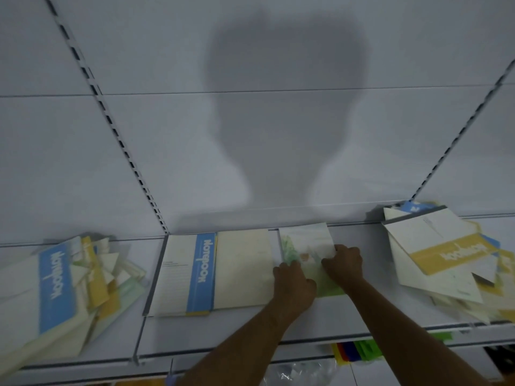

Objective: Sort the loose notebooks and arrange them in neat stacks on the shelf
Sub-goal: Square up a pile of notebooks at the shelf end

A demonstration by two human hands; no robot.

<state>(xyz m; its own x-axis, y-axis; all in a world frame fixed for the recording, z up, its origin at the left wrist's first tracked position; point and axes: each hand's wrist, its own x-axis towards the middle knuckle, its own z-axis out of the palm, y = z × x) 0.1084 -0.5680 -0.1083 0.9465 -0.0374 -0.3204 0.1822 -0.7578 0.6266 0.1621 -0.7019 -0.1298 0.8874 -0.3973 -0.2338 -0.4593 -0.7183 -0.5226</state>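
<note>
While green notebook is gripped by left hand and right hand, misalignment beside blue-banded stack is risked if pushed unevenly.

There is only 1 view, from a head-worn wide-angle camera. It faces the white back panel of a shelving unit straight on, tilted down onto the shelf from close range. Panel lines and slotted uprights bow with the lens. Below the shelf's front edge, a lower level shows in a thin strip.
</note>
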